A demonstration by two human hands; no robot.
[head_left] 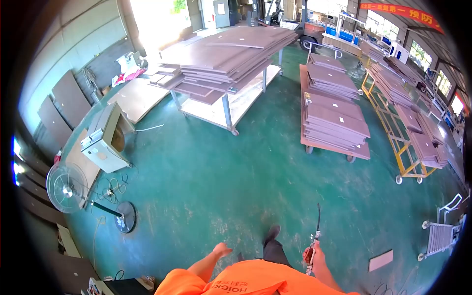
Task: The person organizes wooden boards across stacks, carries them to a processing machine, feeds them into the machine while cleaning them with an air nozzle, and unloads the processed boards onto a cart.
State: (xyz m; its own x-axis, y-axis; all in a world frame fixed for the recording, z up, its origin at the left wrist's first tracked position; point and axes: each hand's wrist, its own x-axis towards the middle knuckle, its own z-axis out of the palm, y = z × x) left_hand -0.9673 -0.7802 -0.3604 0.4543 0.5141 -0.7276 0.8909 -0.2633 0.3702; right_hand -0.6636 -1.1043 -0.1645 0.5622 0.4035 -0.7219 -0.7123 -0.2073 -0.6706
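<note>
Right hand [315,254] is closed around a tool [310,251], its thin dark tip directed away from the body, above the green floor [196,167]. Left hand [222,250] is released, held out beside the orange shirt [250,278]. Noted ahead: a wheeled surface [250,101] bearing stacked panels [221,54], and a loaded cart [307,123] to its right.

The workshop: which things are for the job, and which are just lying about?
For the job, probably:
- the thin tool in the right hand
- maybe the stacked panels, though no hand touches them

Just about, it seems:
- the fan
- the flat piece on the floor
</note>
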